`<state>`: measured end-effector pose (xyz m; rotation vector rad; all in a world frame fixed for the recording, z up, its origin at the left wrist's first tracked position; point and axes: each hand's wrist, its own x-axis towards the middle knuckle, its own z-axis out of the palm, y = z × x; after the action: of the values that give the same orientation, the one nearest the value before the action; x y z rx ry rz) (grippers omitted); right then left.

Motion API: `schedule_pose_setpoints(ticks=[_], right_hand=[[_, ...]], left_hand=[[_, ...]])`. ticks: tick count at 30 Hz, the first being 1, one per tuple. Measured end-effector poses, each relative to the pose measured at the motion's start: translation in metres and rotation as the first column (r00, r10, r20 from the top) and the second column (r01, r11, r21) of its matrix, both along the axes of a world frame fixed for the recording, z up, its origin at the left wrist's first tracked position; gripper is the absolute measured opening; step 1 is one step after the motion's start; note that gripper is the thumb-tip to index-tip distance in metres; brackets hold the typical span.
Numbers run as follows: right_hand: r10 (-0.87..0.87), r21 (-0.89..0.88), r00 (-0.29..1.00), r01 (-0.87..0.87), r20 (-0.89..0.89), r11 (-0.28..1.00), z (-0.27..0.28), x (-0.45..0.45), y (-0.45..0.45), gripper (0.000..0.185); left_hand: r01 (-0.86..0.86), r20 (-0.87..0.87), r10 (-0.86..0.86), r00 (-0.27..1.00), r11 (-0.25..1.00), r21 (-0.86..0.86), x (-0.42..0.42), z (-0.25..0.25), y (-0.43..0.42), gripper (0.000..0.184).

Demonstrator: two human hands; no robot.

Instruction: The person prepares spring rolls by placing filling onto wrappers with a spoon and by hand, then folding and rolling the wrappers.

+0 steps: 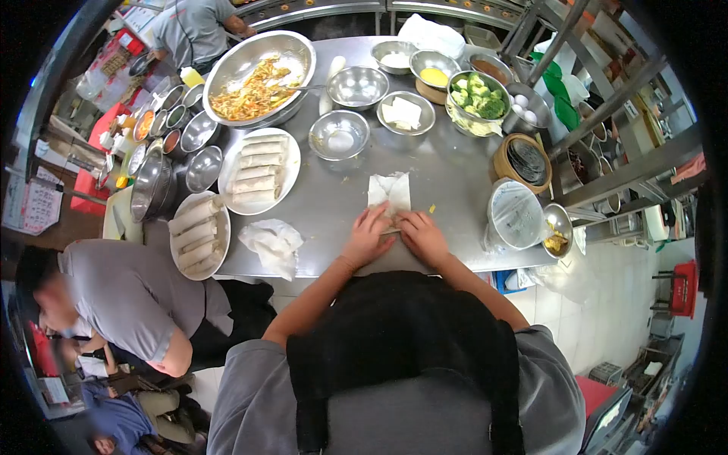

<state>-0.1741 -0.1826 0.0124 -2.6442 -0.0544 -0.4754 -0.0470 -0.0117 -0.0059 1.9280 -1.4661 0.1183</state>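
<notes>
A white spring roll wrapper (pixel 390 188) lies on the steel table in front of me, its far end flat and pointed. My left hand (pixel 369 232) and my right hand (pixel 422 233) are at its near end, fingers curled over the partly rolled part, which they mostly hide. Up and to the left, finished spring rolls lie side by side on a white oval plate (pixel 287 180). More rolls rest on a second white plate (pixel 222 254). Shredded filling (pixel 254 92) sits in a large steel bowl (pixel 303 57) at the back left.
A crumpled white cloth (pixel 273 246) lies left of my hands. Steel bowls, including an empty one (pixel 339 136), and a bowl of broccoli (pixel 478 95) stand farther back. To the right are a bamboo steamer (pixel 500 161) and a lined tub (pixel 516 214). A co-worker (pixel 125 292) stands at left.
</notes>
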Motion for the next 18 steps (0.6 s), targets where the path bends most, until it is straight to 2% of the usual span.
schedule_pose_setpoints(ticks=[2, 5, 11, 14, 18], right_hand=[[0.008, 0.051, 1.000, -0.007, -0.013, 0.999, 0.001, 0.002, -0.002, 0.025], [0.021, 0.071, 1.000, -0.020, -0.013, 0.997, 0.004, 0.005, -0.005, 0.024], [0.024, 0.141, 0.999, -0.019, -0.028, 0.990, 0.004, 0.011, -0.012, 0.021], [0.012, 0.181, 0.996, 0.004, -0.090, 0.984, 0.010, 0.012, -0.014, 0.021], [0.029, 0.212, 0.996, -0.010, -0.087, 0.977, 0.004, 0.015, -0.019, 0.021]], left_hand=[[0.044, -0.188, -0.055, 0.981, 0.997, -0.061, 0.007, -0.001, 0.004, 0.049], [0.167, -0.308, -0.174, 0.935, 0.985, -0.050, 0.019, -0.003, 0.010, 0.057], [0.261, -0.227, -0.247, 0.942, 0.965, 0.036, 0.035, 0.001, 0.013, 0.047], [0.275, -0.134, -0.268, 0.954, 0.961, 0.035, 0.040, 0.000, 0.014, 0.038], [0.263, -0.086, -0.259, 0.962, 0.964, 0.040, 0.047, -0.006, 0.013, 0.030]])
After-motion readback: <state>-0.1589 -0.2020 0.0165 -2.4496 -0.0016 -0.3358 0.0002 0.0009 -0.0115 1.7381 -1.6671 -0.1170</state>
